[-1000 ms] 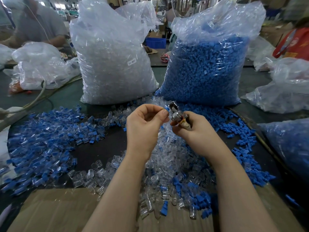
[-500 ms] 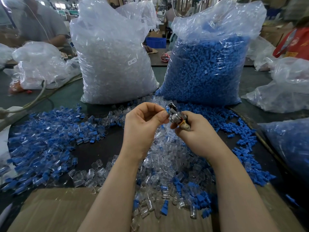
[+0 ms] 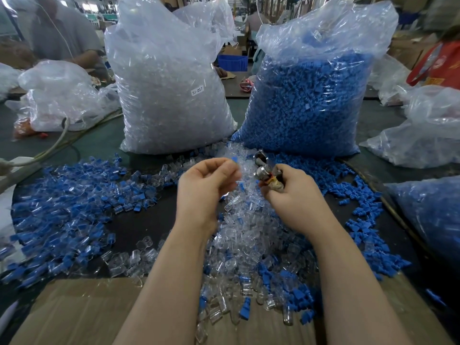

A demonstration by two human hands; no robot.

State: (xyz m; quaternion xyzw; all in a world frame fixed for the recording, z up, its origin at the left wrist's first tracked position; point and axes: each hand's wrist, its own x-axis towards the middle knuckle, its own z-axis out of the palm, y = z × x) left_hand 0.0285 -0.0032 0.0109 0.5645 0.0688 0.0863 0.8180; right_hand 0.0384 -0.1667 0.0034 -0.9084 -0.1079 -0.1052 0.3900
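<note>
My right hand (image 3: 292, 197) grips a small metal tool (image 3: 264, 170) with its tip pointing up and away. My left hand (image 3: 205, 185) is just to the left of the tool, a little apart from it and blurred. Its thumb and forefinger pinch a small clear and blue part (image 3: 234, 159). Both hands hover over a heap of loose clear caps (image 3: 249, 235). Loose blue pieces (image 3: 363, 220) lie to the right. A spread of joined clear and blue parts (image 3: 64, 202) covers the left of the table.
Two big plastic bags stand behind the heaps: one of clear caps (image 3: 169, 90), one of blue pieces (image 3: 311, 100). More bags (image 3: 430, 215) crowd the right edge. Cardboard (image 3: 74, 317) lies at the front. A cable (image 3: 53, 145) runs at the left. A person (image 3: 59, 33) sits opposite.
My left hand has pulled a little to the left, away from the tool's tip, with the small part in its fingers. My right hand and the tool have barely moved.
</note>
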